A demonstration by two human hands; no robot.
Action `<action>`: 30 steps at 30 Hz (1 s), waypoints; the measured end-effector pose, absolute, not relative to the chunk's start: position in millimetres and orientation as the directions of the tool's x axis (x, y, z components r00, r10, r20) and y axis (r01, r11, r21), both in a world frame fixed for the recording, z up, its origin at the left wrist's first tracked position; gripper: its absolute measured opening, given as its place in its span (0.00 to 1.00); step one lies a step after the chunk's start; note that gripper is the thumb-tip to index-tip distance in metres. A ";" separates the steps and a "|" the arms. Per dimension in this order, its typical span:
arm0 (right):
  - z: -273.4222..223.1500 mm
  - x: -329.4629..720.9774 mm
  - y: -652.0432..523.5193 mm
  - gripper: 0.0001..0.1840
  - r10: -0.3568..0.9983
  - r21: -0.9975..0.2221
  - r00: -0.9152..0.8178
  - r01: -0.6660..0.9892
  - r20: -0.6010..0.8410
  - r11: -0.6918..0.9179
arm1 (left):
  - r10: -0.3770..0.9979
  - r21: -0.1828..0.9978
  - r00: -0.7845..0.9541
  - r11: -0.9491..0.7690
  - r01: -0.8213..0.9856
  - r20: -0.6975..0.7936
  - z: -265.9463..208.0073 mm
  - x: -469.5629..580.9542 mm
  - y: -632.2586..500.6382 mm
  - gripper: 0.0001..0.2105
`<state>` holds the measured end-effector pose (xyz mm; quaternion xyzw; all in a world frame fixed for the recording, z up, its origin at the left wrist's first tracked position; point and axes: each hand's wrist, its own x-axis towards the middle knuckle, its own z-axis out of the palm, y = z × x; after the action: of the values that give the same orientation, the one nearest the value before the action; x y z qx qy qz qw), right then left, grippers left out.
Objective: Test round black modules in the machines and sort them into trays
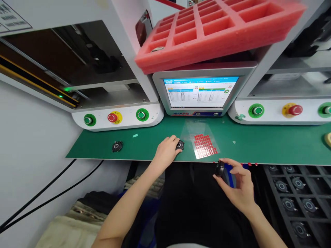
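My left hand (167, 148) rests on the green bench top with its fingers closed around the edge of a round black smartwatch case (180, 145), lying flat with its sensor side up. My right hand (238, 181) pinches a second black watch case (219, 168), tilted on edge, between thumb and fingers just in front of the bench. Between the two hands lies a clear sheet of small red stickers (204, 145). Farther left, another round watch case (117, 146) sits on the bench, touched by neither hand.
A monitor (199, 93) stands behind the bench under a pink foam tray (219, 41). Machines with green buttons (141, 115) and red stop buttons (295, 110) flank it. At lower right, a black compartment tray (287, 218) holds several watch cases. Red stickers (252, 164) line the bench edge.
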<state>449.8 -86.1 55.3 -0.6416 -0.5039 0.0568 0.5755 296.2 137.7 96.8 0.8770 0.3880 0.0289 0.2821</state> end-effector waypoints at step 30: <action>70.3 584.3 16.2 0.17 0.968 -0.675 0.242 0.703 -0.070 -0.225 | 0.914 0.903 0.397 -0.104 0.416 -0.078 50.7 345.4 135.9 0.07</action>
<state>584.3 16.2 70.3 -0.7418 -0.5629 0.2492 0.2661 345.4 135.9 50.7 0.6932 0.4798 0.2669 0.4669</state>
